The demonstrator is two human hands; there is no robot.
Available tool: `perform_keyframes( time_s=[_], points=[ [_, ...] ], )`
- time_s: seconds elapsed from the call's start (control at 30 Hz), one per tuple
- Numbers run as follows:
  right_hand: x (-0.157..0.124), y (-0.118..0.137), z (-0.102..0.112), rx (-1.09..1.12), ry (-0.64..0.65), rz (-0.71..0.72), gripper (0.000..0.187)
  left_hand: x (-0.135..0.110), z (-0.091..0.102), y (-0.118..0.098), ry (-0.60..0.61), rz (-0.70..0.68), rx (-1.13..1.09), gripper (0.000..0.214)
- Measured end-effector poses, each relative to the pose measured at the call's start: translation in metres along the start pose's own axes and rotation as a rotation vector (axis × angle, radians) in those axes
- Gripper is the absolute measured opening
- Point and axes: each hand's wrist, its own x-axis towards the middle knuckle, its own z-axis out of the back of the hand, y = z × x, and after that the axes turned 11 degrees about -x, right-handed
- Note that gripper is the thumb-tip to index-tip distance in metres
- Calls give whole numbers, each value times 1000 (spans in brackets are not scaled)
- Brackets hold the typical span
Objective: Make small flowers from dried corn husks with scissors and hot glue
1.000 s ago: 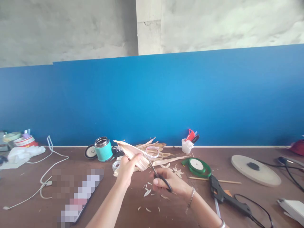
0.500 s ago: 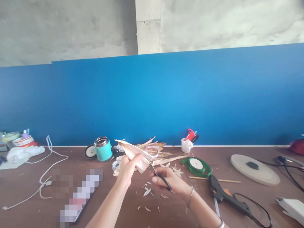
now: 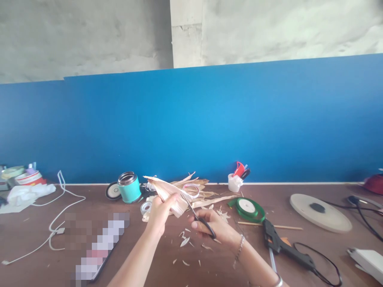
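Observation:
My left hand (image 3: 163, 209) pinches a pale dried corn husk (image 3: 167, 192), which fans out with its pointed tip toward the upper left. In my right hand (image 3: 214, 227) is a pair of scissors (image 3: 206, 227) with black handles. Their blades reach up to the husk's right edge; exactly how they meet the husk is hard to make out. Below the hands, small pale husk cuttings (image 3: 184, 242) are scattered on the brown table (image 3: 167, 267). Behind the held piece lies a heap of dried husks (image 3: 200, 187).
A turquoise flask (image 3: 129, 188) stands behind my left hand, near a tape roll (image 3: 146, 207). Toward the right are a green ribbon spool (image 3: 248, 209), a thin stick (image 3: 284, 227), a black glue gun (image 3: 284, 245), a round lid (image 3: 321, 213) and a white cup (image 3: 235, 183) of pens. A white cable (image 3: 56, 215) lies left.
Almost nothing differs. Both hands, the husk and the scissors keep nearly the same place, and the whole view has shifted very slightly.

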Motion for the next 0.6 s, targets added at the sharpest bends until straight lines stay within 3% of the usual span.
perform_keyframes(
  time_s=[0.6],
  points=[
    [2, -3, 2, -102, -55, -22, 37, 2, 3, -1, -13, 40, -10, 41]
  ],
)
